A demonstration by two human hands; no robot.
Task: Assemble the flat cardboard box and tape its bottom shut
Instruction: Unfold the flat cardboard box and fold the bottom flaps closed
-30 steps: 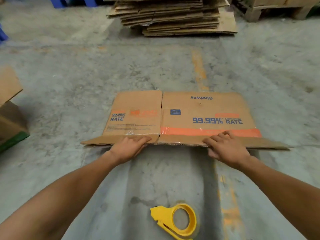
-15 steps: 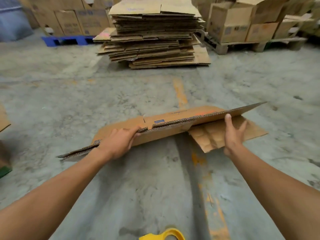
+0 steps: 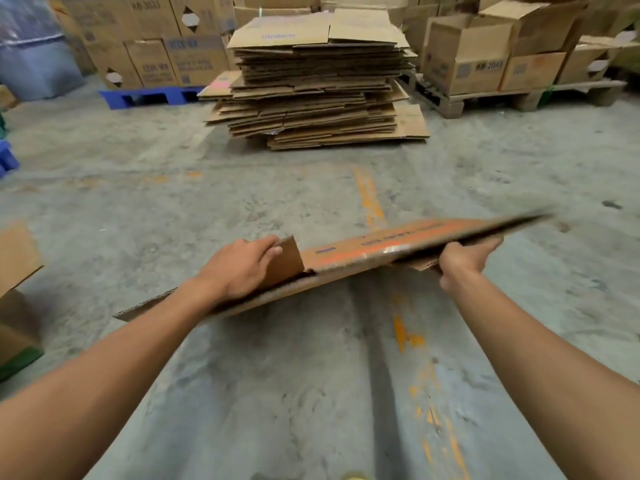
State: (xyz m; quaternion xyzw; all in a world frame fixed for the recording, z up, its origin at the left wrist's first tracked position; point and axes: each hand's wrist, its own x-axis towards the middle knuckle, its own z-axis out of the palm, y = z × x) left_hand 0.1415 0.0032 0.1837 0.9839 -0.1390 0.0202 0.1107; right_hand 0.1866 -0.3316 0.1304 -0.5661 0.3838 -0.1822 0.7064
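The flat cardboard box [image 3: 391, 242], brown with an orange stripe and blue print, is held off the concrete floor, nearly level and seen edge-on. My left hand [image 3: 242, 268] grips its near-left part and bends a small flap upward. At the right, my right hand [image 3: 464, 259] clasps the near edge, fingers underneath. The box's far right corner is blurred. A sliver of the yellow tape dispenser [image 3: 353, 476] shows at the bottom edge of the view.
A tall stack of flattened cartons [image 3: 318, 88] lies straight ahead on the floor. Assembled boxes sit on a wooden pallet [image 3: 485, 98] at back right and on a blue pallet [image 3: 145, 97] at back left. An open carton [image 3: 17, 299] stands at the left edge.
Both hands have lifted the flat box from the floor and raised it to nearly level. The left hand has turned one flap up. The view has tilted upward, so the tape dispenser has nearly left the frame.
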